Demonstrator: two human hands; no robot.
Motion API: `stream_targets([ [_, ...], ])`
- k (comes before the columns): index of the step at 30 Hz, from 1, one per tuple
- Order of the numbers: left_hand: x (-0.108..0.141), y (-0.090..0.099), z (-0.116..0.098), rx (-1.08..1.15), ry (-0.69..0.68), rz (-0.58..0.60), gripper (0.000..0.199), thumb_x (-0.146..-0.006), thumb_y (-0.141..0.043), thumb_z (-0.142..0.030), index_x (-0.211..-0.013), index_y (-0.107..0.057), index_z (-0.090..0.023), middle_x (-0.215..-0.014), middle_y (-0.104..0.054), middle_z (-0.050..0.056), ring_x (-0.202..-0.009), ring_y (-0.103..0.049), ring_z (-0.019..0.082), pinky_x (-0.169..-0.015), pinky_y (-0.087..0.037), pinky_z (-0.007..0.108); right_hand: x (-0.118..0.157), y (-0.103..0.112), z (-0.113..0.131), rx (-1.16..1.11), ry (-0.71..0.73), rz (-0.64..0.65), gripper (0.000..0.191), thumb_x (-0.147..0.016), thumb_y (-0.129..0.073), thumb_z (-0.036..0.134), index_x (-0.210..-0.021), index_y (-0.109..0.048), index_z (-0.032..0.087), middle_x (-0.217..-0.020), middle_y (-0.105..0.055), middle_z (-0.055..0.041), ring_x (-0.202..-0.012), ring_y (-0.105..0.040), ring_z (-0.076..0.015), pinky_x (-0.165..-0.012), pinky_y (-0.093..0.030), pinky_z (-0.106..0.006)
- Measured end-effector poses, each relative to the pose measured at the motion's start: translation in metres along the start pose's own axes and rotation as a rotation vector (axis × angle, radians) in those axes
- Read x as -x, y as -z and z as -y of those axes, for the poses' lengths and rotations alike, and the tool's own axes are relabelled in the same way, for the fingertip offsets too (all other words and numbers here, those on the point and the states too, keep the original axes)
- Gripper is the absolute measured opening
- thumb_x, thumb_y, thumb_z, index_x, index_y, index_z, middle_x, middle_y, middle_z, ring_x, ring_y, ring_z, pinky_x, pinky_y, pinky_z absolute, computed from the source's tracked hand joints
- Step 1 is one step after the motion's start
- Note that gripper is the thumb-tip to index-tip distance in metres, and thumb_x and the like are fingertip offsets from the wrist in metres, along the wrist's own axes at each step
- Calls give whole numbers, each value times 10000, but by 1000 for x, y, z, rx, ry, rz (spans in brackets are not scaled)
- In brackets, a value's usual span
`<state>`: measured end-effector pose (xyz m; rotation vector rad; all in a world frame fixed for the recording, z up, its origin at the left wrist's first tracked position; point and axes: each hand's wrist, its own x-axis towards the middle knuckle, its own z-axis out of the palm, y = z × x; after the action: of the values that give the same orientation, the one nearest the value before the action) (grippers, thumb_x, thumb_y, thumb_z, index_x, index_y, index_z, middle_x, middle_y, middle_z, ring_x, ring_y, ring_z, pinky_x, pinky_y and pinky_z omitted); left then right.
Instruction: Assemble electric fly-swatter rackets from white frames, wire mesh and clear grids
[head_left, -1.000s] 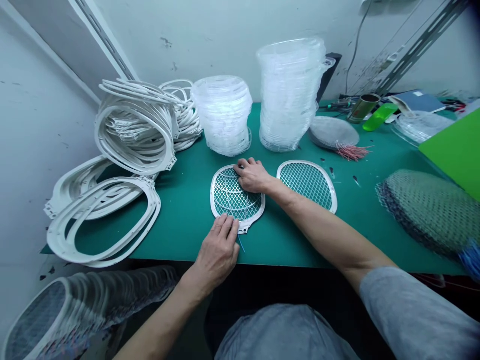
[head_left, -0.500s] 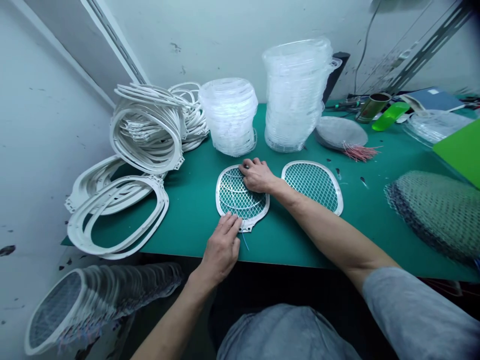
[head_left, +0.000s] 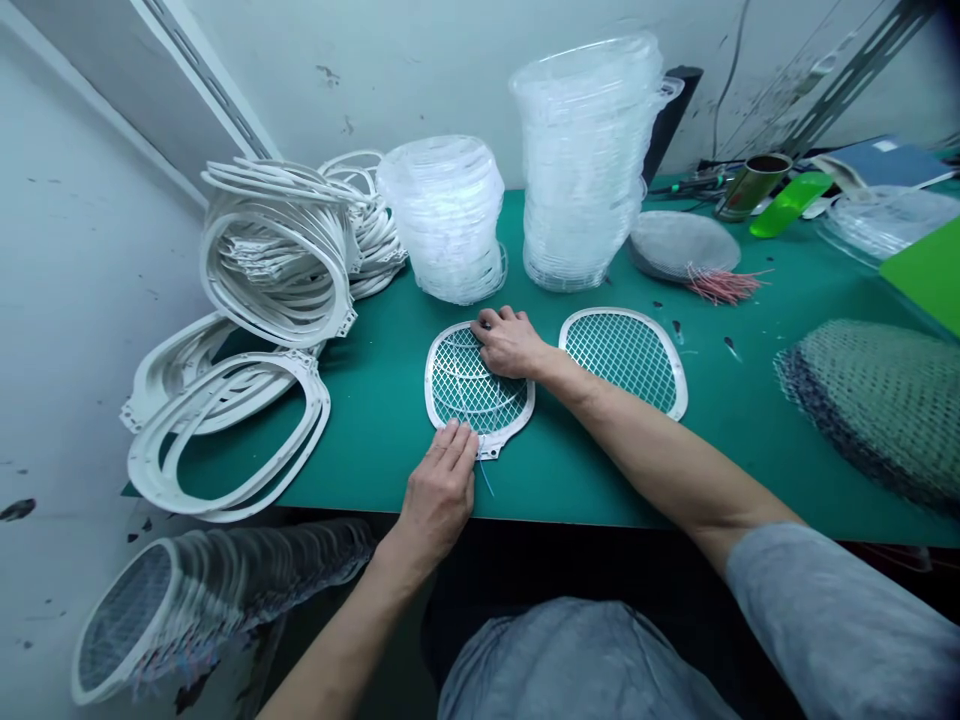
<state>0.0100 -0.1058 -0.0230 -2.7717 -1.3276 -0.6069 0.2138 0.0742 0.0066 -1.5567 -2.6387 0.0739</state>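
Observation:
A white racket-shaped frame [head_left: 512, 432] with a metal mesh lies on the green table, its notched end toward me. Curved pale strips cross the mesh, and a thin blue wire [head_left: 487, 478] trails from the notched end. My left hand [head_left: 441, 480] rests its stretched fingers on the near left rim, close to that end. At the far rim, my right hand [head_left: 510, 342] has its fingers bent and pressed onto the frame; what is under the fingertips is hidden. Beside it on the right lies a second mesh frame [head_left: 622, 360], partly behind my right forearm.
White empty frames [head_left: 277, 270] pile up at the left. Two tall stacks of clear plastic rings [head_left: 442, 220] stand at the back. Rightward are grey mesh discs with red wires [head_left: 684, 245] and a pile of mesh sheets [head_left: 877, 400]. Finished-looking meshed frames [head_left: 225, 600] stand below the table's left edge.
The camera view has shifted slightly. Both hands stay at the same places on the frame, with hardly any movement of the fingers.

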Motion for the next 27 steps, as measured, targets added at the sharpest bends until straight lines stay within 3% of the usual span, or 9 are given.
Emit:
stream_targets([
  [4, -2, 0, -2, -53, -28, -7, 494, -964, -442, -40, -1436, -566, -120, -1394, -656, 183, -1410, -522, 341, -1153, -470, 583, 0, 1, 2, 4, -8, -8, 508, -936, -431, 259, -1424, -539, 170, -1450, -492, -194, -1194, -442, -402, -918, -409, -533],
  [13, 5, 2, -5, -80, 11, 50, 542, -932, -427, -43, -1456, -547, -119, -1508, -570, 142, -1460, -453, 350, -1182, -387, 629, 0, -2, 4, 12, -3, -31, 499, -935, -435, 251, -1410, -550, 154, -1432, -507, -195, -1180, -454, -402, -906, -422, -544],
  [21, 0, 6, -4, -97, -15, 25, 509, -936, -468, -65, -1420, -602, -147, -1452, -625, 132, -1379, -543, 346, -1129, -444, 592, -4, 5, -2, -9, -5, 11, 493, -954, -459, 263, -1433, -543, 180, -1467, -507, -180, -1207, -458, -394, -932, -420, -541],
  [23, -1, 7, -4, -84, -2, 27, 522, -930, -473, -63, -1427, -599, -163, -1455, -624, 125, -1381, -542, 340, -1124, -452, 589, 4, 13, 1, -31, 0, -5, 478, -962, -468, 240, -1427, -553, 172, -1461, -526, -180, -1216, -466, -384, -961, -408, -538],
  [27, 2, 5, -5, -40, 29, 23, 541, -906, -463, -53, -1431, -574, -117, -1490, -588, 145, -1439, -481, 339, -1169, -421, 588, 56, 26, 27, -167, 169, -230, 334, -1023, -441, 197, -1274, -658, 163, -1382, -600, -169, -1212, -491, -324, -994, -391, -483],
])
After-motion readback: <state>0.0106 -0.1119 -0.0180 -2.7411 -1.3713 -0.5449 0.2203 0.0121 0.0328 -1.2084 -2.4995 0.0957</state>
